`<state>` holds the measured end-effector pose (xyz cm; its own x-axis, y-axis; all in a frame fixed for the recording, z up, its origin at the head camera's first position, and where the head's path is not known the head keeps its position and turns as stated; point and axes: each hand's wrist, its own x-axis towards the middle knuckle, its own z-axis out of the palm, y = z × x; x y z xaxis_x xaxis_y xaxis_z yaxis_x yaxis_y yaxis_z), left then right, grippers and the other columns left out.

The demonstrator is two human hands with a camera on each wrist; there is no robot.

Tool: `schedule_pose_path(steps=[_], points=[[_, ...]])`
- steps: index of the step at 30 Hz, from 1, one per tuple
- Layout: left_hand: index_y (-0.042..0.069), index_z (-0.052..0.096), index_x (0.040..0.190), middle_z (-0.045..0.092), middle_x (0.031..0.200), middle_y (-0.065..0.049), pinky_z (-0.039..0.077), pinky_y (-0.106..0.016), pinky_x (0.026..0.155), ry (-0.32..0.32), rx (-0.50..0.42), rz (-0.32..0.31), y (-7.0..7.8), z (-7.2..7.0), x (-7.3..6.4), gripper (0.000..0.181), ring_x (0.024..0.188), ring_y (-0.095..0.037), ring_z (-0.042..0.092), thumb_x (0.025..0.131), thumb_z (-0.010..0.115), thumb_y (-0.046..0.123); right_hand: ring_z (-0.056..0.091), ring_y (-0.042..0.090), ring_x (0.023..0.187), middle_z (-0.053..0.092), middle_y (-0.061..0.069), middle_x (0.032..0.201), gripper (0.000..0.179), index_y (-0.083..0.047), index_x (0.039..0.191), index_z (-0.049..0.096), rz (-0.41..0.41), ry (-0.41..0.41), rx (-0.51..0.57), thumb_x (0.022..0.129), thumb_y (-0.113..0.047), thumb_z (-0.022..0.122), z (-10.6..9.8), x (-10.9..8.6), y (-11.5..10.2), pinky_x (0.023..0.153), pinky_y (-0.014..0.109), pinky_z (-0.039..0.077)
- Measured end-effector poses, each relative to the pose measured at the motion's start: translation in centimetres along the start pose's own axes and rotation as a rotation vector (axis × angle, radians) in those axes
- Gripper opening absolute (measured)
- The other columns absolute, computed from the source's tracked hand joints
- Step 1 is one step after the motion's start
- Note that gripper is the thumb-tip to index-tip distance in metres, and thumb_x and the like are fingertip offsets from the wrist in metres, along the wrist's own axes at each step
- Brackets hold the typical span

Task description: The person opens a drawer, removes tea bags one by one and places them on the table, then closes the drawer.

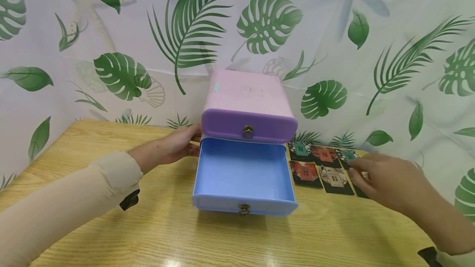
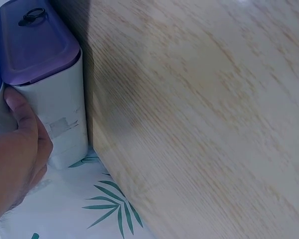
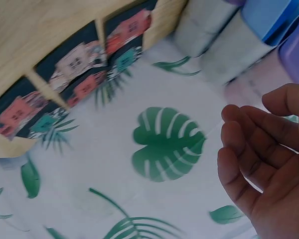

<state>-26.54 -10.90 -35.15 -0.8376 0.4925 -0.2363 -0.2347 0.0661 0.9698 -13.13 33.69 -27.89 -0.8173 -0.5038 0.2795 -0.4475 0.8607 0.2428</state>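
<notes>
A small drawer chest stands against the wall, with a pink top section (image 1: 248,94) whose purple drawer front carries a ring pull. Below it, a blue drawer (image 1: 243,172) is pulled out, its inside bare. My left hand (image 1: 178,145) touches the chest's left side, fingers against the wall of the box. In the left wrist view a lower purple drawer (image 2: 37,42) is closed, and the hand lies beside the seam above it. My right hand (image 1: 386,178) hovers by several dark square cards (image 1: 306,172); its fingers are loosely curled and hold nothing in the right wrist view.
The cards lie in two rows on the wooden table (image 1: 156,217), right of the chest. A leaf-printed cloth (image 1: 334,52) hangs behind the table and meets its back edge. The pulled-out blue drawer juts toward me over the tabletop.
</notes>
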Motion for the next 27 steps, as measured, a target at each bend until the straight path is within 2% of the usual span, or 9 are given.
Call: schedule_pose_path(steps=[3, 6, 9, 12, 14, 19, 24, 27], points=[[-0.003, 0.05, 0.133, 0.057, 0.109, -0.009, 0.056, -0.029, 0.082, 0.007, 0.001, -0.001, 0.0, 0.0, 0.0, 0.045, 0.087, -0.018, 0.062, 0.105, 0.034, 0.029, 0.042, 0.0, 0.057, 0.057, -0.013, 0.068, 0.013, -0.016, 0.091, 0.076, -0.064, 0.139, -0.001, 0.085, -0.022, 0.066, -0.4, 0.1, -1.5, 0.043, 0.022, 0.033], [-0.003, 0.051, 0.132, 0.057, 0.109, -0.008, 0.056, -0.029, 0.081, 0.009, 0.0, 0.0, 0.0, 0.1, 0.0, 0.044, 0.086, -0.018, 0.061, 0.105, 0.034, 0.029, 0.042, -0.001, 0.055, 0.058, -0.013, 0.066, 0.016, -0.015, 0.089, 0.075, -0.106, 0.225, 0.021, 0.086, -0.024, 0.062, -1.1, 0.3, -3.0, 0.041, 0.02, 0.032], [-0.003, 0.051, 0.132, 0.056, 0.109, -0.009, 0.056, -0.029, 0.081, 0.006, 0.006, 0.002, 0.0, 0.1, 0.0, 0.045, 0.086, -0.019, 0.061, 0.106, 0.034, 0.029, 0.047, 0.001, 0.053, 0.063, -0.009, 0.068, 0.038, -0.014, 0.088, 0.076, -0.141, 0.298, 0.032, 0.098, -0.037, 0.047, -1.9, 0.5, -4.6, 0.04, 0.02, 0.033], [-0.003, 0.051, 0.133, 0.057, 0.109, -0.008, 0.056, -0.029, 0.082, 0.005, 0.009, 0.002, 0.1, 0.1, -0.1, 0.045, 0.086, -0.019, 0.062, 0.106, 0.034, 0.029, 0.056, 0.007, 0.053, 0.069, -0.003, 0.072, 0.057, -0.011, 0.087, 0.077, -0.193, 0.38, 0.047, 0.104, -0.043, 0.033, -2.7, 0.8, -6.3, 0.039, 0.023, 0.038], [-0.003, 0.05, 0.133, 0.057, 0.11, -0.009, 0.056, -0.029, 0.082, 0.003, 0.011, 0.004, 0.1, 0.0, 0.0, 0.045, 0.087, -0.018, 0.062, 0.106, 0.034, 0.029, 0.061, 0.009, 0.056, 0.07, -0.002, 0.073, 0.058, -0.011, 0.085, 0.076, -0.233, 0.423, 0.063, 0.105, -0.041, 0.031, -3.0, 1.0, -7.3, 0.042, 0.025, 0.044], [-0.003, 0.049, 0.135, 0.057, 0.112, -0.009, 0.055, -0.029, 0.083, 0.004, 0.014, 0.004, 0.0, 0.0, 0.1, 0.047, 0.088, -0.018, 0.062, 0.106, 0.034, 0.03, 0.067, 0.011, 0.064, 0.071, -0.004, 0.078, 0.051, -0.012, 0.084, 0.075, -0.272, 0.443, 0.093, 0.104, -0.037, 0.035, -3.8, 1.0, -9.8, 0.054, 0.032, 0.055], [-0.003, 0.049, 0.136, 0.056, 0.112, -0.009, 0.056, -0.029, 0.082, 0.02, 0.01, -0.008, 0.0, 0.1, 0.0, 0.047, 0.087, -0.019, 0.062, 0.105, 0.035, 0.03, 0.062, 0.007, 0.064, 0.07, -0.007, 0.079, 0.053, -0.012, 0.088, 0.076, -0.277, 0.4, 0.154, 0.105, -0.039, 0.033, -3.8, 0.8, -11.9, 0.051, 0.023, 0.05], [-0.002, 0.049, 0.136, 0.057, 0.113, -0.01, 0.056, -0.03, 0.082, 0.023, 0.012, -0.009, 0.1, 0.2, 0.0, 0.048, 0.087, -0.019, 0.062, 0.105, 0.034, 0.031, 0.061, 0.003, 0.063, 0.069, -0.009, 0.078, 0.051, -0.013, 0.09, 0.075, -0.311, 0.386, 0.206, 0.106, -0.037, 0.033, -3.4, 0.9, -13.0, 0.051, 0.018, 0.048]])
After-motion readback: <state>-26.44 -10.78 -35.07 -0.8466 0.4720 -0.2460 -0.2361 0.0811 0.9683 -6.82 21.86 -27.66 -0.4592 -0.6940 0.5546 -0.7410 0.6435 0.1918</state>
